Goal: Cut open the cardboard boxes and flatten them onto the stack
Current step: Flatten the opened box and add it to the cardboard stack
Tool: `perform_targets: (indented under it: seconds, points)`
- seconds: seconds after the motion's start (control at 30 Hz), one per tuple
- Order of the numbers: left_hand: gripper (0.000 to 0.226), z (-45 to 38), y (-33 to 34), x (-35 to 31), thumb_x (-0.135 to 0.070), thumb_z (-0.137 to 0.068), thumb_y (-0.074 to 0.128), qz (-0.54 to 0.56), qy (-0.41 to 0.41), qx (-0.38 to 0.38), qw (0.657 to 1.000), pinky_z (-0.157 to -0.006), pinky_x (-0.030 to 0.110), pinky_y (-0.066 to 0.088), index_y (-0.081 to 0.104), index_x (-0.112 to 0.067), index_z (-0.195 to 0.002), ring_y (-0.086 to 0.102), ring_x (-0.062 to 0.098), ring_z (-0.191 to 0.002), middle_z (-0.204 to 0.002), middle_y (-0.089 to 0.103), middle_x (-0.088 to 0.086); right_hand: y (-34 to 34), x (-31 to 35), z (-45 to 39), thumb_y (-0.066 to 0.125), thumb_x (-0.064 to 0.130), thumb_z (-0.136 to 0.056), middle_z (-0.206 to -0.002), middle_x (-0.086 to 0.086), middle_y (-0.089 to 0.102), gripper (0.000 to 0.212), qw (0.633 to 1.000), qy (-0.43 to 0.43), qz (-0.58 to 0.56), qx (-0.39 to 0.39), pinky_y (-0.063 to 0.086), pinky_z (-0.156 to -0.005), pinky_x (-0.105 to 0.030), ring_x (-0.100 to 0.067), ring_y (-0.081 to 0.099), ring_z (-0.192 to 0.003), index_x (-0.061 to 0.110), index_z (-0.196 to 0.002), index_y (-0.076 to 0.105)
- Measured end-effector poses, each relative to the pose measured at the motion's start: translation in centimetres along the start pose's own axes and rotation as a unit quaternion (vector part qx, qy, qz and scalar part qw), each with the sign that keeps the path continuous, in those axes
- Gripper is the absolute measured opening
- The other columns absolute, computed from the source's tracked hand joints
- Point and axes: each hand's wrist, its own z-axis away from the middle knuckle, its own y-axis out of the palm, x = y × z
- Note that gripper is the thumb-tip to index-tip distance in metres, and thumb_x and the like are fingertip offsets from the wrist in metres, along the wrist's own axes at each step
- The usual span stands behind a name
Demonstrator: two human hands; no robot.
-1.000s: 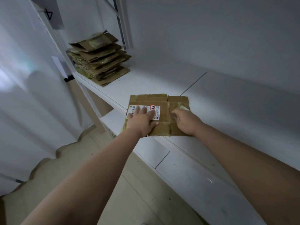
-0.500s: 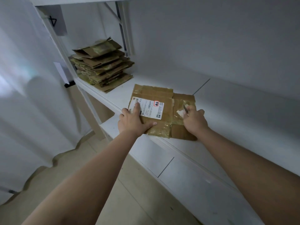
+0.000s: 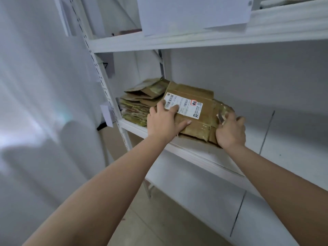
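Flattened box got carried toward stack at 9 o'clock, tilted, ready to drop on top. Left hand gripped label edge; right hand pinched opposite flap plus small blade.

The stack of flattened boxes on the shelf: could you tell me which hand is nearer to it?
Left. The left hand holds the labelled box right beside the stack; the right hand grips the box's far edge, away from it.

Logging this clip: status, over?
Left hand and right hand both gripping flattened box. Box off the shelf, beside stack. Path clear.
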Motion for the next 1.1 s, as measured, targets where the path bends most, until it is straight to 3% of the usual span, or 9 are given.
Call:
perform_targets:
  seconds: [0.43, 0.73, 1.1]
  points:
    - [0.062, -11.9, -0.7, 9.9, -0.064, -0.089, 0.046, 0.11, 0.032, 0.04, 0.993, -0.109, 0.05, 0.028, 0.039, -0.037, -0.145, 0.029, 0.043, -0.132, -0.151, 0.029, 0.01, 5.7, 10.8, -7.5, 0.043, 0.018, -0.095, -0.132, -0.022, 0.033, 0.041, 0.996, -0.02, -0.057, -0.058, 0.038, -0.1, -0.046, -0.046, 0.047, -0.112, 0.007, -0.134, 0.038]
    - [0.065, -19.0, 0.3, 20.4, -0.075, -0.084, 0.039, 0.206, -0.023, -0.029, 0.978, -0.106, 0.05, 0.038, 0.05, -0.039, -0.137, 0.04, 0.034, -0.129, -0.142, 0.041, 0.006, 11.7, 22.2, -11.9, 0.038, 0.035, -0.099, -0.129, -0.019, 0.035, 0.04, 0.991, -0.07, -0.102, -0.057, 0.04, -0.095, -0.041, -0.042, 0.047, -0.115, 0.01, -0.13, 0.04]
    - [0.076, -30.5, 3.6, 27.1, -0.083, -0.074, 0.041, 0.237, 0.078, 0.045, 0.967, -0.103, 0.048, 0.042, 0.053, -0.037, -0.133, 0.048, 0.028, -0.123, -0.134, 0.055, 0.003, 18.0, 27.0, -15.7, 0.035, 0.044, -0.099, -0.131, -0.02, 0.036, 0.049, 0.994, 0.005, -0.051, -0.102, 0.042, -0.091, -0.042, -0.041, 0.048, -0.114, 0.01, -0.135, 0.036]
